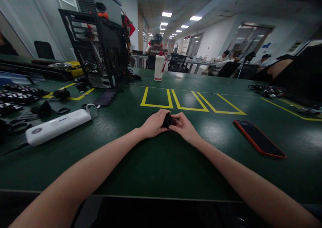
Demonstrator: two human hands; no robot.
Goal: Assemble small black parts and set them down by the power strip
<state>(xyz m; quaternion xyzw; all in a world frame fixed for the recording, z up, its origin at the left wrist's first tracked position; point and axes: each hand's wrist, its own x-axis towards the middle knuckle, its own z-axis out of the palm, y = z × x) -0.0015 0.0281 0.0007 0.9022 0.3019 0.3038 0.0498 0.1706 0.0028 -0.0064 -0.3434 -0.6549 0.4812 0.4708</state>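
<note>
Both of my hands meet over the middle of the green table (pixel 163 164). Between them is a small black object (pixel 167 120), mostly covered by fingers; its kind does not show. My left hand (pixel 156 123) is closed round its left side, the back of the hand turned up. On the other side, my right hand (pixel 184 127) pinches its right end between thumb and fingers. Just beyond the hands, yellow tape (pixel 156 105) marks out three boxes on the tabletop.
Left lie a white power strip (pixel 59 124), black loose parts (pixel 41 107) and an open black computer case (pixel 105 50). A white tumbler (pixel 158 67) stands at the back. An orange-edged phone (pixel 259 138) lies right, with cables (pixel 269 91) beyond. People sit in the background.
</note>
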